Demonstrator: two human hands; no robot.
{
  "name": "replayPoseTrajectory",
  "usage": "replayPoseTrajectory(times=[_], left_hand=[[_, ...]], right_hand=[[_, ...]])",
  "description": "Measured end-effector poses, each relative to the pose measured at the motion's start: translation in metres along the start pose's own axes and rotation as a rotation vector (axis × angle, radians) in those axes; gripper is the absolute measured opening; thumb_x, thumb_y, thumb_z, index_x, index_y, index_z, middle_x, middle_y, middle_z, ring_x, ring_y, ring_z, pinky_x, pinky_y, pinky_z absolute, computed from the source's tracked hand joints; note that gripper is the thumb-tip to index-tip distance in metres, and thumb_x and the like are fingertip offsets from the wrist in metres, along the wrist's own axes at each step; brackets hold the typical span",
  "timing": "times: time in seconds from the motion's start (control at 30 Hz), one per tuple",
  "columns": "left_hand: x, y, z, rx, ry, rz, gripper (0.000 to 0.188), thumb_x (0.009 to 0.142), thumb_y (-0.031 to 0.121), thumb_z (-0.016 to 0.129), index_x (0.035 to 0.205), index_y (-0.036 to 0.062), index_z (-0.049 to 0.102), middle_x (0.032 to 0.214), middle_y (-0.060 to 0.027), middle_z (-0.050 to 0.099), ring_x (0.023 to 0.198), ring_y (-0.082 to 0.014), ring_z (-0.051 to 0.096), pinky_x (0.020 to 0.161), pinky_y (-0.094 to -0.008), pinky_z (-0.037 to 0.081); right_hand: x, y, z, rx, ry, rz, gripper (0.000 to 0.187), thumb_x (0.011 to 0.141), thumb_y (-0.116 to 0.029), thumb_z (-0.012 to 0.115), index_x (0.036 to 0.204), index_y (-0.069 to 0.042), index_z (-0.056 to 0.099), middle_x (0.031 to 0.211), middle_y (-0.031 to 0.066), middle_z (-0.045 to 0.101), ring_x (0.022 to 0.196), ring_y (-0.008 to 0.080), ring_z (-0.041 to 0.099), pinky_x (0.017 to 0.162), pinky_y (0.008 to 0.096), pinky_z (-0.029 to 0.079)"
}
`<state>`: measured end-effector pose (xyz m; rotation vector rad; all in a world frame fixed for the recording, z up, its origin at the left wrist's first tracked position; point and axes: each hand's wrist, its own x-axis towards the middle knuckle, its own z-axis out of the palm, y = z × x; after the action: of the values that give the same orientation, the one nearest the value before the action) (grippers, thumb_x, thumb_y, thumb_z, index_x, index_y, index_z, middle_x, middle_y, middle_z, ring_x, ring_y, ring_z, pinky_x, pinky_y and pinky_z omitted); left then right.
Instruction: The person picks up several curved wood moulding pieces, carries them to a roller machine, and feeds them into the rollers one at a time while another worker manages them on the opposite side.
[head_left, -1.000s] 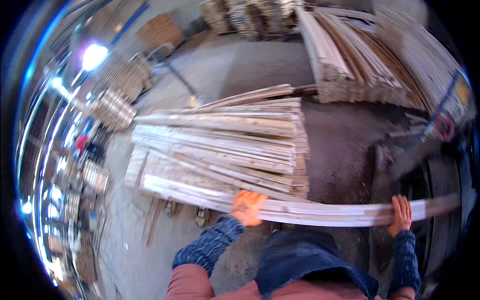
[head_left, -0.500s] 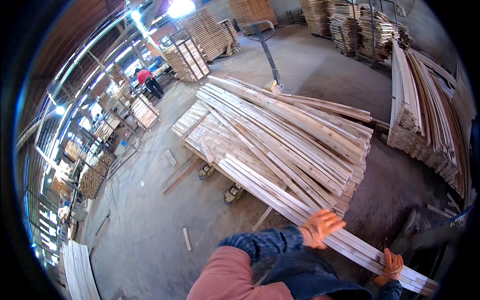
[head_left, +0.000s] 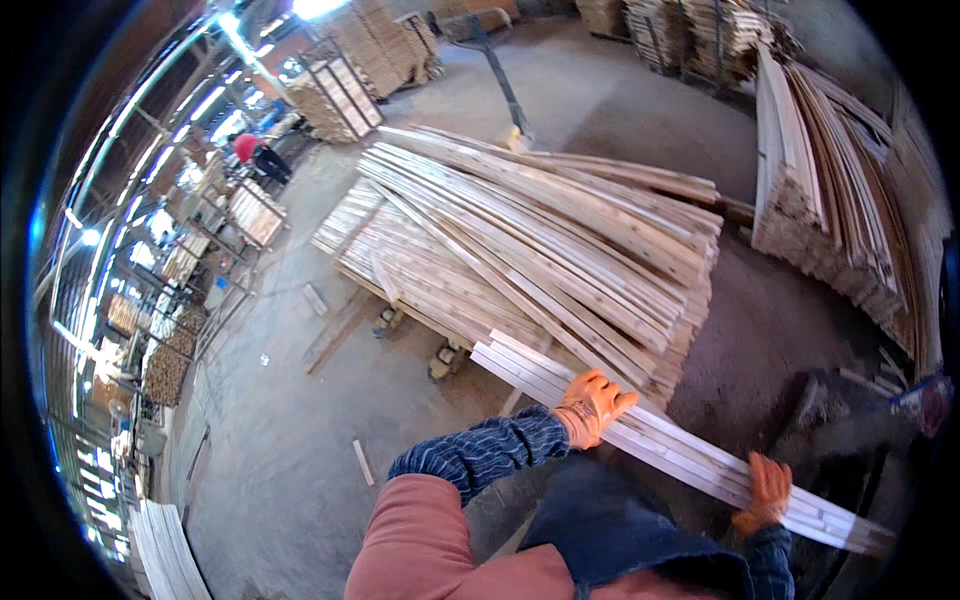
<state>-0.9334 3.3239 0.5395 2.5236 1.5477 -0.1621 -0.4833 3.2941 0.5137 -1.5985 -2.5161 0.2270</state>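
Several long, pale wooden strips (head_left: pixel 690 455) lie side by side across the front of me, running from the near edge of the lumber pile (head_left: pixel 560 245) toward the lower right. My left hand (head_left: pixel 592 407), in an orange glove, is closed over the strips near their middle, its fingers curled across the top. Farther right, my right hand (head_left: pixel 766 493), gloved alike, wraps around the same strips near their right end. Palms and thumbs are partly hidden. The pile's loose strips fan out over a flatter, evenly laid layer.
Beyond the pile stands a pallet-jack handle (head_left: pixel 497 85). Stacked boards (head_left: pixel 820 190) lean at the right; wheels (head_left: pixel 445 362) show under the pile's near side. A scrap of wood (head_left: pixel 362 462) lies on the floor. A person in red (head_left: pixel 262 155) bends at the far left.
My left hand has gone from spread fingers to curled around the strips. The strips have slid toward the lower right, their far end now nearer me. The whole view has shifted slightly.
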Motion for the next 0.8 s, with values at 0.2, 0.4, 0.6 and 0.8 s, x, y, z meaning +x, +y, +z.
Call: replayPoseTrajectory(times=[0.2,0.4,0.6,0.8], left_hand=[[0.019,0.05,0.007,-0.16,0.06,0.162,0.11,0.069,0.047,0.089,0.16,0.016,0.036,0.139,-0.0142,0.059,0.134,-0.0323,0.053,0.123,-0.0518,0.027],[-0.004,0.011,0.005,-0.15,0.117,0.062,0.104,0.065,0.045,0.09,0.154,0.0158,0.044,0.135,-0.015,0.061,0.129,-0.0338,0.057,0.118,-0.0542,0.032],[0.038,0.076,0.011,-0.231,0.086,0.134,0.096,0.063,0.039,0.09,0.147,0.0133,0.05,0.117,-0.0118,0.065,0.113,-0.0312,0.063,0.101,-0.049,0.046],[0.076,0.116,-0.004,-0.494,-0.002,0.353,0.086,0.071,0.039,0.084,0.144,0.0077,0.052,0.112,-0.0171,0.069,0.105,-0.0347,0.069,0.088,-0.0473,0.055]], right_hand=[[0.031,-0.046,0.002,0.073,-0.112,-0.073,0.112,0.047,-0.01,0.074,0.155,-0.019,0.044,0.139,0.0108,0.058,0.132,0.0342,0.052,0.124,0.0549,0.026],[-0.003,0.007,-0.014,-0.071,-0.189,0.122,0.111,0.052,-0.009,0.08,0.156,-0.017,0.041,0.137,0.0145,0.057,0.133,0.0366,0.051,0.126,0.0548,0.023],[0.001,0.043,-0.06,0.042,-0.472,0.253,0.107,0.053,-0.027,0.089,0.15,-0.011,0.048,0.14,0.0185,0.059,0.132,0.0379,0.055,0.124,0.0502,0.03],[0.097,0.01,-0.044,1.021,-0.368,0.402,0.058,0.095,-0.01,0.07,0.148,-0.001,0.05,0.142,0.0193,0.061,0.131,0.0283,0.06,0.113,0.0417,0.047]])
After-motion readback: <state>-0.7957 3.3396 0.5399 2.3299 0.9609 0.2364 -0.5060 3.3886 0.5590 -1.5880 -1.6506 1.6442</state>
